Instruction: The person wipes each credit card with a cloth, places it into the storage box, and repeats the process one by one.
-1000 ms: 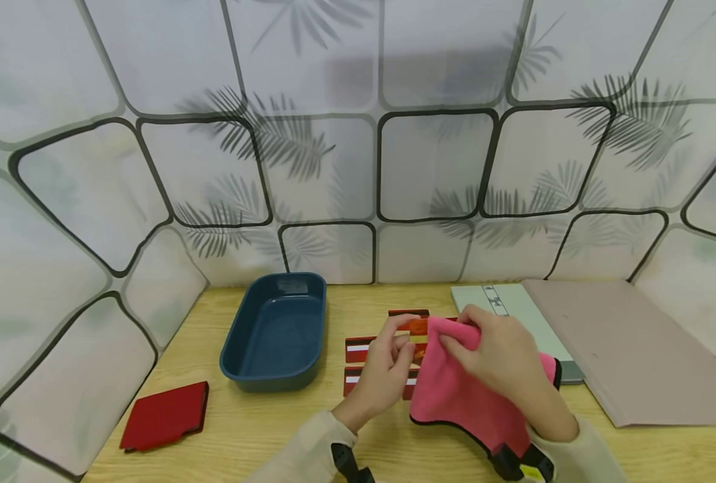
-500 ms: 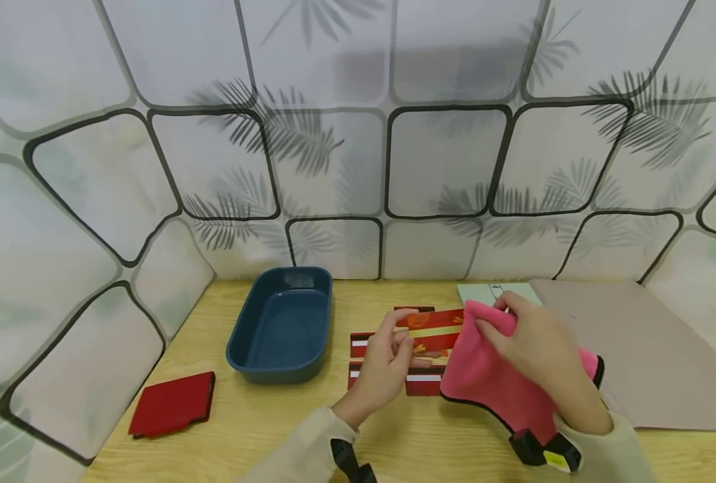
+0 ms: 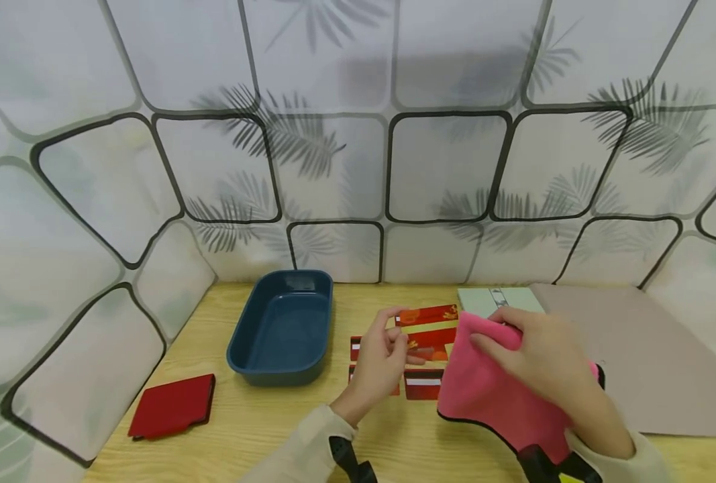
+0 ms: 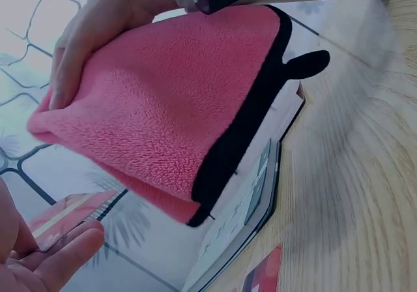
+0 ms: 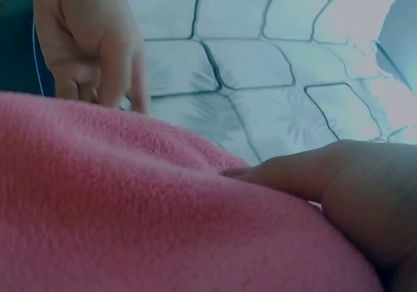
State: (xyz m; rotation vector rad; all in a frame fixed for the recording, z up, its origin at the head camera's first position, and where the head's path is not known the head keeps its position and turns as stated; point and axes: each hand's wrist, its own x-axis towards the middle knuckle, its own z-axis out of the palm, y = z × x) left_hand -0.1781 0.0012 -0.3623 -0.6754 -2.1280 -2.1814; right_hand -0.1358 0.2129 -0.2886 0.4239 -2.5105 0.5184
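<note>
In the head view, my left hand (image 3: 376, 365) pinches a red and gold card (image 3: 430, 327) by its left end, above the table. My right hand (image 3: 541, 355) grips a pink plush cloth (image 3: 484, 389) with black edging, bunched at its upper corner. The cloth hangs just right of the card; whether they touch I cannot tell. Several red cards with a dark and a white stripe, one being this striped card (image 3: 423, 384), lie below, partly hidden by my left hand and the cloth. In the right wrist view the cloth (image 5: 117, 201) covers most of the lower half.
A blue basin (image 3: 282, 329) stands left of the cards. Nearer the front left lies a red wallet-like case (image 3: 172, 406). At the right are a pale green book (image 3: 508, 299) and a large greyish-pink folder (image 3: 653, 362). A patterned curtain-like backdrop (image 3: 333, 168) encloses the table.
My right hand has drawn the cloth to the right, uncovering more of the card. My left hand keeps its pinch, the card now tilted slightly. The head view has shifted a little.
</note>
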